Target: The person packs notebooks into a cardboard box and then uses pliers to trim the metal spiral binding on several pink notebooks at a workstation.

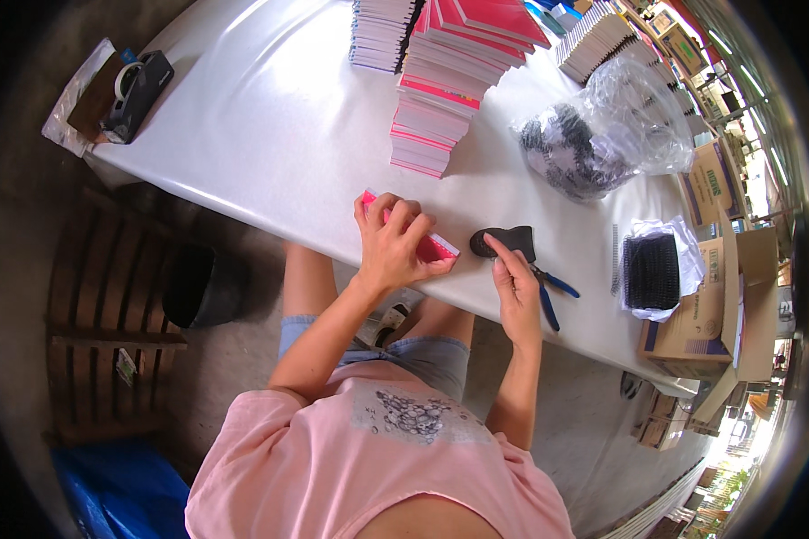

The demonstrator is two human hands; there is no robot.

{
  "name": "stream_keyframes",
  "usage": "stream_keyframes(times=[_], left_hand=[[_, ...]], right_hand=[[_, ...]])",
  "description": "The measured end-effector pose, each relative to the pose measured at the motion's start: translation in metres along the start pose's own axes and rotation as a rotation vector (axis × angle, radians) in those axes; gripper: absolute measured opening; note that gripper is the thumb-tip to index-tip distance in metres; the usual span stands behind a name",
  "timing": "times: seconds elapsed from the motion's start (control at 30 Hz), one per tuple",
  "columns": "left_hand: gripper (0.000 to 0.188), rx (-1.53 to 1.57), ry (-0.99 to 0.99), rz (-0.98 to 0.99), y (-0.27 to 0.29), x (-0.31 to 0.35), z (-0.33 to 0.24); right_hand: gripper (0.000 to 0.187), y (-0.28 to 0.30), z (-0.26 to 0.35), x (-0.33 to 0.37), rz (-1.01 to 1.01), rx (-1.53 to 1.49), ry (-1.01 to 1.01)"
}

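My left hand (388, 241) grips a pink-covered booklet (438, 249) at the table's front edge, fingers curled over its top. A row of small holes seems to run along the booklet's edge. To its right, my right hand (516, 292) has its index finger stretched out, with the tip at a small round black disc (479, 245). What the disc is I cannot tell. It adjoins a flat black piece (516, 240). Pliers with blue handles (562, 285) lie just beside my right hand. Nothing shows in the right hand's grasp.
A tall stack of pink booklets (422, 139) rises beyond my hands. Further right are a clear plastic bag (593, 135) of dark coils, a bundle of black binding coils (652, 272) and an open cardboard box (692, 328). A tape dispenser (141, 97) stands at the far left corner.
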State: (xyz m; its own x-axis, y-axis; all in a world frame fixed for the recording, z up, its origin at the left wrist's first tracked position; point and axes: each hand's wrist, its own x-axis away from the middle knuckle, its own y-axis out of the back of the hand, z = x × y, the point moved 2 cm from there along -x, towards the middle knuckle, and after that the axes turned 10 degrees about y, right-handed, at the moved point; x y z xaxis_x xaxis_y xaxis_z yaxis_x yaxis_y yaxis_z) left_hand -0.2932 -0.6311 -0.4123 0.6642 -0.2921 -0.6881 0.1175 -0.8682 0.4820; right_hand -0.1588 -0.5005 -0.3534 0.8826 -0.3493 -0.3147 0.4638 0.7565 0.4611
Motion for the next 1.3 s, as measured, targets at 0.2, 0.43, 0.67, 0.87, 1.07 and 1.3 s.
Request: stream_keyframes(times=[0.2,0.43,0.67,0.87,1.07,1.3], left_hand=[[0.037,0.022,-0.053,0.013,0.005,-0.002,-0.005],[0.039,-0.031,-0.027,0.034,0.006,-0.004,-0.005],[0.041,-0.051,-0.021,0.039,0.005,-0.005,-0.004],[0.041,-0.044,-0.014,0.065,0.005,-0.006,-0.004],[0.042,-0.05,-0.007,0.065,0.005,-0.005,-0.004],[0.051,-0.126,-0.042,0.077,0.004,-0.006,-0.003]], right_hand=[[0.019,-0.007,-0.003,-0.008,-0.015,0.17,0.02],[0.018,-0.015,0.004,-0.016,-0.078,0.232,0.079],[0.021,-0.015,-0.008,-0.019,-0.072,0.058,0.179],[0.018,-0.015,-0.02,-0.019,-0.063,-0.047,0.119],[0.017,-0.015,-0.029,-0.017,-0.011,-0.162,-0.017],[0.024,-0.001,-0.012,-0.019,0.323,-0.105,-0.271]])
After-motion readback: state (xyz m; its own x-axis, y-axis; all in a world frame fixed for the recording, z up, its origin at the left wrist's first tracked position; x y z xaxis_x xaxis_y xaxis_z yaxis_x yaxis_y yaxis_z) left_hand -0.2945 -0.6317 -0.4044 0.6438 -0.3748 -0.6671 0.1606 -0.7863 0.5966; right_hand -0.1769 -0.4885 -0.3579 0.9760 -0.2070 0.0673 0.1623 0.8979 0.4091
